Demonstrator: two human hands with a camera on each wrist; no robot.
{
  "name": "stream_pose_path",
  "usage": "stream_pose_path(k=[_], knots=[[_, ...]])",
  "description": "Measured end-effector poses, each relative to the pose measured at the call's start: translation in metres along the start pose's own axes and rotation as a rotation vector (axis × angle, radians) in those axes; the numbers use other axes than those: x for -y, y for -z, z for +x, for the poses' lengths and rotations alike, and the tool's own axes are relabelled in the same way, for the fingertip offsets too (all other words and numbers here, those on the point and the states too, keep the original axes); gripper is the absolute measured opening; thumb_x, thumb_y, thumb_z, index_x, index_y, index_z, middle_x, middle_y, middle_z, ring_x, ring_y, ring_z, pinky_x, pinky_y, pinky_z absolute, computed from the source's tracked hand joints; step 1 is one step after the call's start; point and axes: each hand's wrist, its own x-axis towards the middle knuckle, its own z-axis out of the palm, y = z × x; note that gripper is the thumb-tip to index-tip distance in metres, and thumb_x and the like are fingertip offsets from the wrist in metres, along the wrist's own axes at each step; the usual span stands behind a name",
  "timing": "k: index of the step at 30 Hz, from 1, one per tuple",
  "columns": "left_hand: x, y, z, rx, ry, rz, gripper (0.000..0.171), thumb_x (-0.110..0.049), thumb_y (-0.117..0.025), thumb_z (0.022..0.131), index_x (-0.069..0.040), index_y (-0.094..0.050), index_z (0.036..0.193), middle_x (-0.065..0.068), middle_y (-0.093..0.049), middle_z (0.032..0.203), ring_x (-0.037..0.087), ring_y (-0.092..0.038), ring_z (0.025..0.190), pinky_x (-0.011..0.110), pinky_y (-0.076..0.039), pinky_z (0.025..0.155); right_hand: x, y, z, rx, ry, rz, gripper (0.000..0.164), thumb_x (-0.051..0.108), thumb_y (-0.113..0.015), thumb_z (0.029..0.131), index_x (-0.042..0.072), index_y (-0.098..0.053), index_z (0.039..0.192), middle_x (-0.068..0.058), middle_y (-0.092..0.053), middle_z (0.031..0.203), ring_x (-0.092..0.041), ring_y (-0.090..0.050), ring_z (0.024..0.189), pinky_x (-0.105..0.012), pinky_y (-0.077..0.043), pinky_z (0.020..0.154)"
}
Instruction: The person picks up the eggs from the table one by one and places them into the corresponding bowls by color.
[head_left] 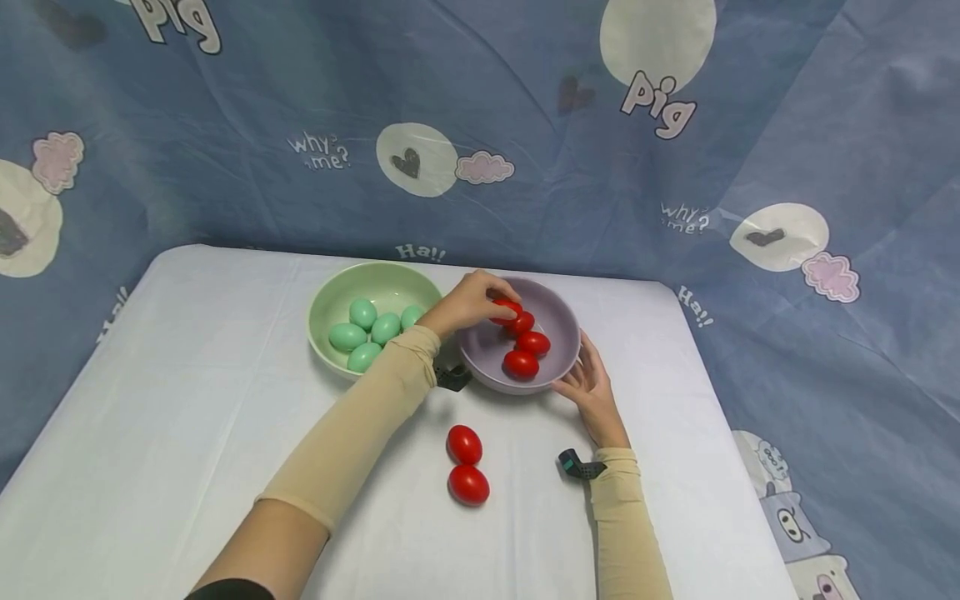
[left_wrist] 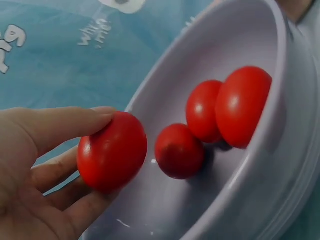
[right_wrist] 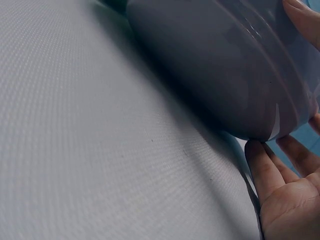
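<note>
My left hand [head_left: 474, 302] reaches over the purple bowl [head_left: 558, 312] and pinches a smooth red egg [left_wrist: 113, 152] between thumb and fingers, near the bowl's far left side. Inside that bowl lie three more red eggs [head_left: 533, 343], grouped close together, as the left wrist view also shows. At the bowl's right side, my right hand [head_left: 592, 396] has its fingers spread against the outer wall. In the right wrist view its fingertips [right_wrist: 256, 150] touch the underside of the bowl, with the thumb higher up.
A green bowl [head_left: 321, 312] holding several pale green eggs [head_left: 363, 313] stands left of the purple one, partly behind my left forearm. Two red eggs [head_left: 468, 485] lie on the white tablecloth [head_left: 187, 417] nearer to me. A blue printed curtain [head_left: 525, 217] rises behind the table.
</note>
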Motion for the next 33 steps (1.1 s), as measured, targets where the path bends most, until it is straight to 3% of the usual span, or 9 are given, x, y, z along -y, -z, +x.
stream_pose_path(k=[10,16,19,25,33], knots=[[0.001,-0.01,0.02,-0.03,0.066,0.134,0.027,-0.006,-0.075,0.091,-0.003,-0.077,0.118,0.01,-0.076,0.118,0.024,-0.063,0.112,0.036,-0.057,0.1,0.0,0.002,0.0,-0.004,-0.009,-0.008,0.1,-0.005,-0.076,0.087,0.026,-0.022,0.165,-0.001,-0.022,0.174,-0.034,-0.027,0.159,-0.021,-0.045,0.116],[-0.002,-0.014,0.029,-0.036,0.066,0.212,0.025,-0.007,-0.077,0.09,-0.005,-0.078,0.115,0.009,-0.077,0.116,0.026,-0.06,0.115,0.038,-0.053,0.103,-0.002,0.002,0.0,0.0,-0.006,0.0,0.1,-0.006,-0.075,0.086,0.027,-0.023,0.165,-0.001,-0.022,0.173,-0.033,-0.027,0.159,-0.02,-0.044,0.116],[-0.003,-0.014,0.032,-0.036,0.08,0.214,0.024,-0.007,-0.076,0.09,-0.007,-0.079,0.114,0.008,-0.077,0.116,0.026,-0.055,0.116,0.039,-0.053,0.1,-0.003,0.002,0.001,0.002,-0.006,-0.003,0.101,-0.006,-0.075,0.086,0.026,-0.022,0.165,-0.001,-0.022,0.173,-0.034,-0.027,0.159,-0.02,-0.044,0.115],[-0.003,-0.016,0.038,-0.038,0.094,0.199,0.023,-0.006,-0.076,0.09,-0.007,-0.079,0.113,0.008,-0.078,0.114,0.025,-0.059,0.11,0.036,-0.055,0.096,-0.001,0.001,0.001,-0.003,-0.014,0.004,0.101,-0.006,-0.076,0.086,0.026,-0.023,0.165,0.0,-0.022,0.173,-0.032,-0.027,0.159,-0.02,-0.044,0.115],[-0.003,-0.026,0.039,0.036,0.113,0.227,0.023,-0.005,-0.074,0.092,-0.004,-0.077,0.114,0.01,-0.076,0.115,0.022,-0.065,0.097,0.032,-0.059,0.092,-0.001,0.001,0.001,0.001,-0.001,0.022,0.102,-0.007,-0.075,0.085,0.024,-0.021,0.166,-0.001,-0.022,0.173,-0.033,-0.028,0.158,-0.02,-0.045,0.115]])
